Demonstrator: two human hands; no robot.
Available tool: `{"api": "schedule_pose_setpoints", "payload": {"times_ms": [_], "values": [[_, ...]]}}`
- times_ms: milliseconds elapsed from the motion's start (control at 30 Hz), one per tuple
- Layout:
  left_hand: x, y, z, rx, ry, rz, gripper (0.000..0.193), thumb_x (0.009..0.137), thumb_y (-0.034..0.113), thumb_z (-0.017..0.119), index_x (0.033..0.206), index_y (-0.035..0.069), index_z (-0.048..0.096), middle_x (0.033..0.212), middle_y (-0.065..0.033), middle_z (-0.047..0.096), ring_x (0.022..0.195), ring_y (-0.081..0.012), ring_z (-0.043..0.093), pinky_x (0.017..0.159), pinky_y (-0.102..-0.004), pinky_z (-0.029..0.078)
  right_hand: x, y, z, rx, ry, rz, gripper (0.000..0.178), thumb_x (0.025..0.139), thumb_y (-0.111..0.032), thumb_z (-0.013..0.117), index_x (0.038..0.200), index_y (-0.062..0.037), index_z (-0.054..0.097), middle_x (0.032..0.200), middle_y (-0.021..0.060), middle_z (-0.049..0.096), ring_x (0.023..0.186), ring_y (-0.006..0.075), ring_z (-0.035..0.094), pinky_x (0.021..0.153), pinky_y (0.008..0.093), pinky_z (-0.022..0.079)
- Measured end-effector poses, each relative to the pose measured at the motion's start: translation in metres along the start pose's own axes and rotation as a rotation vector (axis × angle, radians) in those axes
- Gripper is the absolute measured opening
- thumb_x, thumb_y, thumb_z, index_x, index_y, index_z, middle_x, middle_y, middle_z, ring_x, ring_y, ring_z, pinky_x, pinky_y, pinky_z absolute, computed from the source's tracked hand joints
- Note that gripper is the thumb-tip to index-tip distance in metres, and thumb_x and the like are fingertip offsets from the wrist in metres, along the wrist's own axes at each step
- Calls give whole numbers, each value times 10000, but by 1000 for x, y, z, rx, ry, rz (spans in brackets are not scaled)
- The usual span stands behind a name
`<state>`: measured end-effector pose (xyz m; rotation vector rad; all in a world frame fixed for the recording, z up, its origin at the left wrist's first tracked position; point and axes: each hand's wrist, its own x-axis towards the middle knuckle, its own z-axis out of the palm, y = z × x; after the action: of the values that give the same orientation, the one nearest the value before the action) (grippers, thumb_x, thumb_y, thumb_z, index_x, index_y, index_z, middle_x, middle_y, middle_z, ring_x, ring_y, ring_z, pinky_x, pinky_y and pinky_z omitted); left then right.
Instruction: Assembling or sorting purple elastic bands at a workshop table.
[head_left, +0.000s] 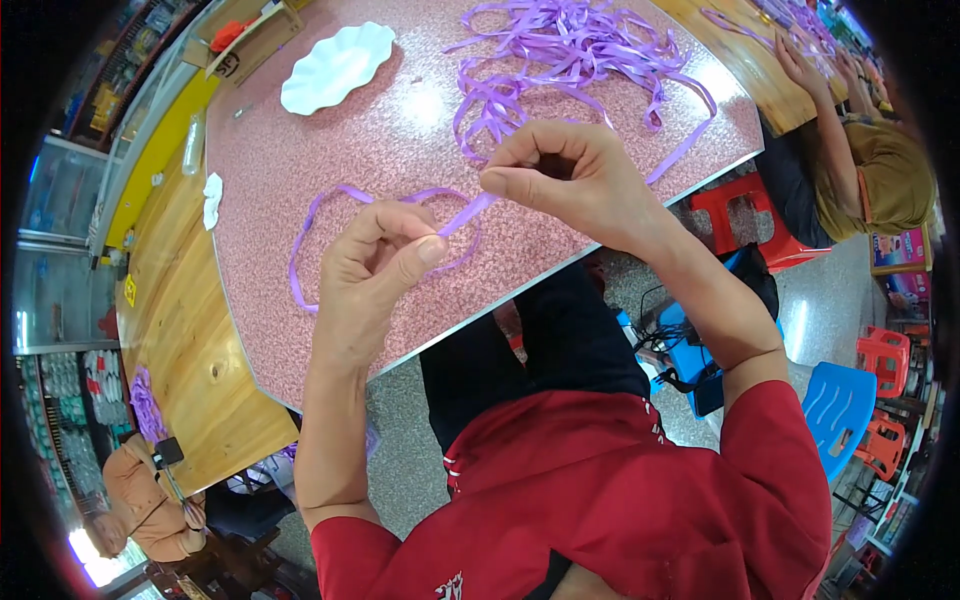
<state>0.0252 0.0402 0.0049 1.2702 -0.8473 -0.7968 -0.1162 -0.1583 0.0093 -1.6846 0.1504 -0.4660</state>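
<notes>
Pinching the purple ribbon thumb to finger at two close spots, the left hand and right hand hold it just above the near side of the pink table, probably to keep that short span straight. Over at the table's far side sits the ribbon heap, tangled, one strand trailing to its right edge behind the right wrist, a likely snag; the white scalloped dish rests well apart, at the table's far left.
</notes>
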Motion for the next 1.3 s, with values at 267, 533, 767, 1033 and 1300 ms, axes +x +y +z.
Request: {"api": "schedule_pose_setpoints", "payload": {"times_ms": [267,533,767,1033,1300], "values": [[1,-10,32,-709,158,-4,72,922,79,696,986,66,664,1012,-87,701,987,-171,631,919,-337,466,-6,22,38,15,162,-207,126,925,-111,724,995,-9,709,837,-25,612,756,18,527,616,184,399],[14,-7,20,840,229,644,90,889,29,703,955,57,648,1117,-98,708,1126,-231,581,1002,-389,434,-9,5,29,519,31,402,99,948,-143,681,980,-56,713,775,-39,557,559,13,401,463,209,267],[12,-8,18,208,271,267,68,925,67,683,964,49,632,1064,-89,694,1018,-141,596,906,-304,462,-7,23,18,671,76,386,116,929,-140,701,1024,-77,722,701,-69,555,511,-1,362,439,185,241],[5,-8,7,-108,-9,-49,101,958,129,662,1027,56,647,1151,-130,682,1025,-176,634,938,-320,467,6,21,-17,533,-23,272,122,910,-153,732,983,-56,730,653,-76,503,513,11,344,445,190,233],[7,-9,29,-875,66,35,101,959,116,660,1052,77,674,1201,-181,679,1011,-218,652,922,-339,492,1,19,25,660,14,305,99,916,-145,726,948,-52,716,642,-82,459,517,14,339,448,200,242]]}}
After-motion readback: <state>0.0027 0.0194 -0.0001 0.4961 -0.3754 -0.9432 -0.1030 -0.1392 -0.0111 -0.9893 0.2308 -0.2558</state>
